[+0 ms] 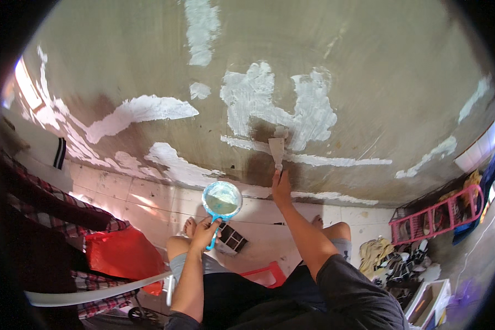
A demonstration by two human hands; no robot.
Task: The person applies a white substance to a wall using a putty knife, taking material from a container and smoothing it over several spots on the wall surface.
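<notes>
Grey-brown rendered wall (401, 71) looks partway done, rough white filler patches (247, 93) on, broad stretches bare; left hand (205, 234) grips round light-blue plastic pot (205, 203) by its handle, right hand (282, 188) grips flat pale-bladed scraper (277, 148), blade near lower patches.

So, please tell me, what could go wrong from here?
The blue pan, held by its handle in the left hand, could tip and spill. Drips might land on the bare left foot. The scraper in the right hand, close to white patches, might mark them if wet.
</notes>
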